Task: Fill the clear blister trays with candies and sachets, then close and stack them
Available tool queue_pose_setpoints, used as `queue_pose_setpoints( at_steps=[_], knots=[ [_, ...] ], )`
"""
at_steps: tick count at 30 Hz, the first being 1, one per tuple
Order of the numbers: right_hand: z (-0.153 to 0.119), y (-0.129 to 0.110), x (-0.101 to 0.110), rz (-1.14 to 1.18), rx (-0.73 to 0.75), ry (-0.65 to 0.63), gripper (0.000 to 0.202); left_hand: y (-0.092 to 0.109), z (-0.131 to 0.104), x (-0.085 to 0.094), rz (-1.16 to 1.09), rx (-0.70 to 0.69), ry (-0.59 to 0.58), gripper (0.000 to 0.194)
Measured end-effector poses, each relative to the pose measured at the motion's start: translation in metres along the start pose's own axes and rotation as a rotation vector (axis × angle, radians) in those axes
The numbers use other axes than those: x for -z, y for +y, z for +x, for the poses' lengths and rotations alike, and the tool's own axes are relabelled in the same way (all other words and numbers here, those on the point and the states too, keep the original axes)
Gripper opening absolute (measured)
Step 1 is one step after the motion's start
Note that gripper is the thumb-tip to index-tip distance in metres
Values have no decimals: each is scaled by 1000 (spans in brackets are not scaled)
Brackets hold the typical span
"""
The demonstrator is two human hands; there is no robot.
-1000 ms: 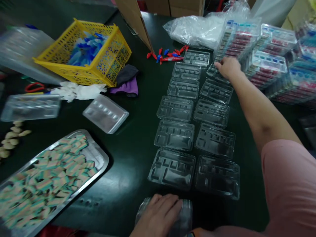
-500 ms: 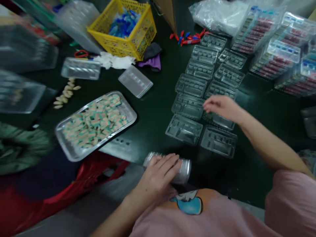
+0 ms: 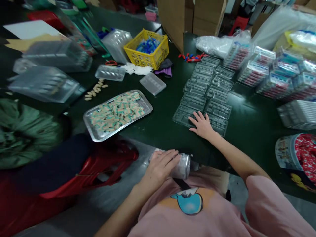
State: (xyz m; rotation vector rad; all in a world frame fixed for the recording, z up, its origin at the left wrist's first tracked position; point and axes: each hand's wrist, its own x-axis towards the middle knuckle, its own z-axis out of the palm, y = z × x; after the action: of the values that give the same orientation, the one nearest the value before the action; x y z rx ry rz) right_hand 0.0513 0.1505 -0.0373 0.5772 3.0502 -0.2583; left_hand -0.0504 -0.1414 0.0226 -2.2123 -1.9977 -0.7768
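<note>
My left hand is wrapped over a stack of clear plastic trays at the table's front edge, close to my body. Further forward, my right hand spreads its fingers over the nearest trays of two columns laid out on the table. Its fingertips reach the near left tray and the near right tray; whether they press on them I cannot tell. Molded compartments show in each laid-out tray, and I see nothing placed in those nearest me.
On the left, a metal tray holds many small beige-and-green pieces. Behind it stands a yellow basket of blue parts. Stacks of filled clear packs are at the right, with a tub of red packets nearer. A red stool is at lower left.
My right hand has come down and towards me, from above the right column to the nearest trays, its fingers now spread. My left hand stays on the stack. The view has tilted up.
</note>
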Motion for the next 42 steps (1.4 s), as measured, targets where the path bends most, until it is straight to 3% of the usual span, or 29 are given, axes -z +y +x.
queue_pose_setpoints(
  at_steps=[4, 7, 11, 15, 17, 19, 21, 23, 24, 26, 28, 32, 35, 39, 42],
  knots=[
    [13, -8, 9, -8, 26, 1, 68, 2, -11, 2, 15, -9, 24, 33],
    [4, -4, 20, -15, -21, 72, 70, 2, -15, 3, 9, -16, 51, 30],
    [-27, 19, 21, -25, -397, 237, 67, 0, -15, -1, 20, -15, 102, 32],
    [-47, 50, 5, -14, -659, 203, 64, -8, -6, -11, 43, -27, 138, 34],
    [-47, 60, 1, -7, -683, 181, 62, -14, 1, -20, 54, -37, 144, 33],
    [-45, 62, 5, 0, -687, 238, 61, -19, 7, -31, 57, -48, 129, 31],
    [-45, 50, 14, 69, -618, 341, 56, -23, 10, -43, 55, -41, 81, 29],
    [-50, 25, 23, 279, -429, 356, 45, -26, 8, -54, 37, -33, 36, 27],
    [-54, 8, 26, 435, -304, 286, 39, -27, 5, -59, 19, -32, 17, 26],
    [-62, -26, 25, 740, -97, 13, 31, -26, -1, -66, -26, -44, -17, 26],
    [-69, -55, 19, 890, -23, -210, 26, -24, -7, -69, -59, -50, -64, 28],
    [-75, -82, 0, 1048, -113, -315, 20, -15, -18, -61, -58, -25, -95, 30],
    [-78, -89, -10, 1353, -243, -432, 18, -8, -28, -49, -45, -29, -38, 28],
    [-87, -101, -15, 1703, -414, -600, 28, -1, -44, -33, -37, -83, -16, 28],
    [-95, -110, -13, 1822, -490, -690, 33, 3, -51, -23, -38, -133, -22, 29]
  ],
)
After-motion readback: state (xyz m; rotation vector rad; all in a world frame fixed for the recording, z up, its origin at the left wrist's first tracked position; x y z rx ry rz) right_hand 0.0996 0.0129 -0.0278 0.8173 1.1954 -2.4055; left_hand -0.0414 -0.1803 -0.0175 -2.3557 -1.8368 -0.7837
